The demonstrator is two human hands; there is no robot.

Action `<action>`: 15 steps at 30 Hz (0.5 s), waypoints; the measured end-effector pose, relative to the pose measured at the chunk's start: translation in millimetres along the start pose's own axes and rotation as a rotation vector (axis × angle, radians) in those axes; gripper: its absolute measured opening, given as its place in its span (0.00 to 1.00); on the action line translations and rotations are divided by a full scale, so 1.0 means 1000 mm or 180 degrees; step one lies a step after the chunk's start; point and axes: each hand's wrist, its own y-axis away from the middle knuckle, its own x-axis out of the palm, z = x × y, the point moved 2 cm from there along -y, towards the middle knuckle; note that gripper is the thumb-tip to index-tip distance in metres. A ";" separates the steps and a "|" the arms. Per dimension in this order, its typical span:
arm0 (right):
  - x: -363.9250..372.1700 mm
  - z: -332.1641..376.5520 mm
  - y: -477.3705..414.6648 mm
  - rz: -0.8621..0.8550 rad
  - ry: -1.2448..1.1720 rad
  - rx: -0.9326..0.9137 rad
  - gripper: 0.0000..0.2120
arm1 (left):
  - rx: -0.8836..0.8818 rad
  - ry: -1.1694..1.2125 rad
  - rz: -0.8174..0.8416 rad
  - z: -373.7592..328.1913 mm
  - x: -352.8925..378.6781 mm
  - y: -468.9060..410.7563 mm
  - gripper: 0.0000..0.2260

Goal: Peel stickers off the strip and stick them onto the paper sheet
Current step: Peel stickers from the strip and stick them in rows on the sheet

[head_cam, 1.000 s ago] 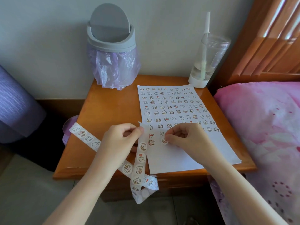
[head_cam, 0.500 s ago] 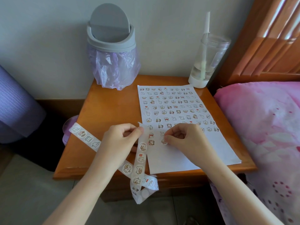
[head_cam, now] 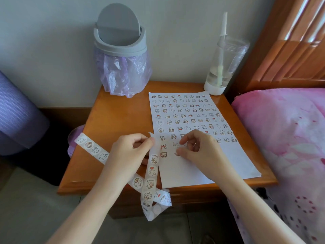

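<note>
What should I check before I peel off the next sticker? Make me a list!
1. Strip held: ok. The left hand pinches the top of the sticker strip.
2. Stickers left to peel: ok. Several still sit on the strip below the pinch.
3. Last sticker stuck flat: cannot tell. The right hand covers part of it, thumb resting on it.
4. Right hand free: not ok. It is on the paper sheet.
5. Room on the sheet: ok. The near part below the sticker rows is blank.
6. Sheet lying safely: ok. It lies flat on the wooden table, though its near edge reaches the table's front edge.
</note>
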 end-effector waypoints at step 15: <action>0.000 0.000 0.000 0.0102 0.0094 -0.0014 0.07 | 0.0024 -0.0213 -0.0031 -0.004 -0.001 0.001 0.09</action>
